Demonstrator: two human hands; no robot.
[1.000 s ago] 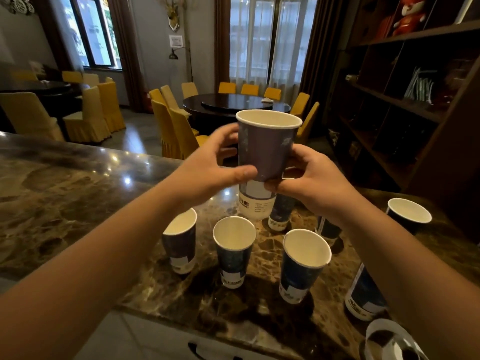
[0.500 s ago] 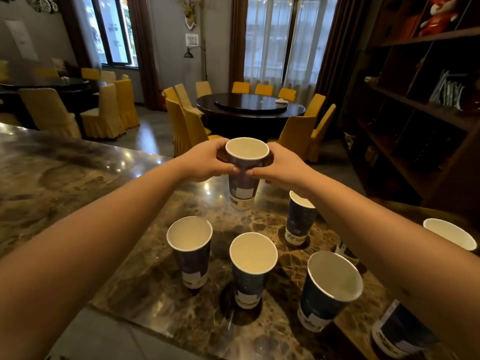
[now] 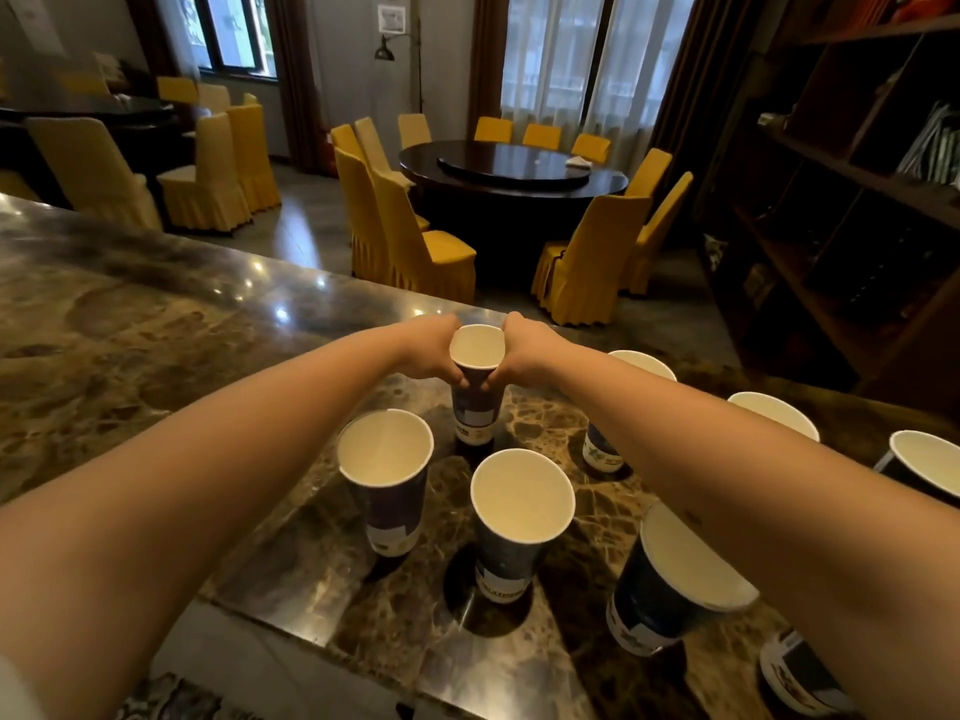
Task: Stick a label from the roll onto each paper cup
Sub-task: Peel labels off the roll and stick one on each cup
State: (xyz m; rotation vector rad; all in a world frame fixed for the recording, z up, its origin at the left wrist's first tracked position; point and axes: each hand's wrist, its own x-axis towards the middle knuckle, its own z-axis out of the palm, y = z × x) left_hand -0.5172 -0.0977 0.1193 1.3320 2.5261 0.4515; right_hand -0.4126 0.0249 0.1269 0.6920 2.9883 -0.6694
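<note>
Both hands closed their grip around one tall dark-blue paper cup (image 3: 477, 387), the left hand (image 3: 428, 350) and right hand (image 3: 524, 350) curled round its upper wall just under the white rim. A second before, that cup was held high, near the camera; then it came down and away, and its base appeared to meet the brown marbled stone worktop (image 3: 156, 356) at the far end of the cluster, though contact was hard to confirm. A pale rectangular label (image 3: 475, 418) showed on its lower wall, so I'd judge this cup done and being set back.

Nearer stood the open-topped paper cup on the left (image 3: 387, 480) and the middle paper cup (image 3: 519, 522), each with pale patches low down; whether those were stuck labels or print, I couldn't tell. The right forearm (image 3: 727, 485) hid parts of the cups behind it. The label roll was out of view.
</note>
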